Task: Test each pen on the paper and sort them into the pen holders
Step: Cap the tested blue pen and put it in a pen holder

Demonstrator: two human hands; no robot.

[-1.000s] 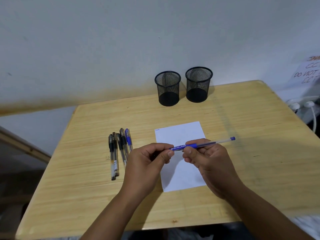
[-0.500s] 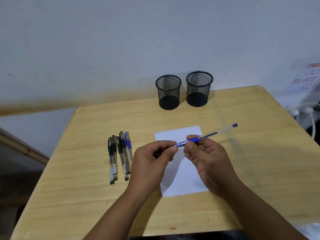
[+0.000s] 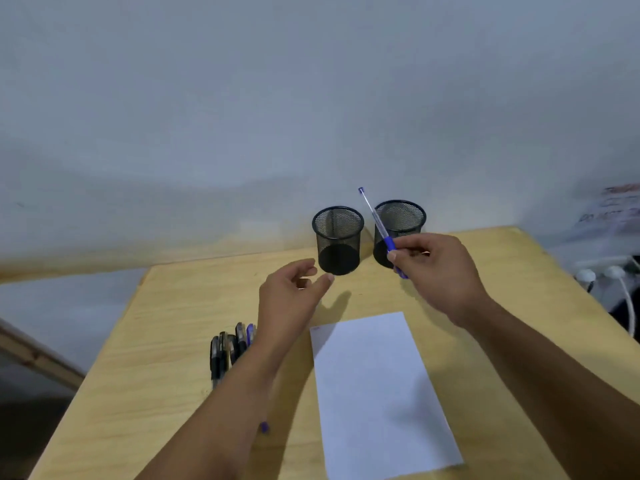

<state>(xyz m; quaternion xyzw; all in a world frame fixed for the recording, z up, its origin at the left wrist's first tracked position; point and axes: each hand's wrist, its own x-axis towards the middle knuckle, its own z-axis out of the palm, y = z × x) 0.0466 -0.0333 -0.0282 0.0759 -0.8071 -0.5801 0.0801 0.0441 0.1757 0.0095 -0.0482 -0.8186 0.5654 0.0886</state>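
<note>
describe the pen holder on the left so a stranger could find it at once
Go to the back edge of the wooden table, by the wall. Two black mesh cups stand side by side; it is the left pen holder, fully in view, while a raised pen crosses the other.

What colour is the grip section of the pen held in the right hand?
Blue, on the pen pinched by the right hand; the barrel above is clear. Head view.

Blue pen (image 3: pixel 380 230) was pinched in the right hand (image 3: pixel 438 271), tilted with its far end up-left, crossing in front of the right mesh holder (image 3: pixel 403 220). Left mesh holder (image 3: pixel 337 240) stood upright just beside it at the table's back edge. White paper (image 3: pixel 377 393) lay flat near the front; remaining pens (image 3: pixel 230 351) lay bunched left of it, partly hidden by the left forearm
</note>
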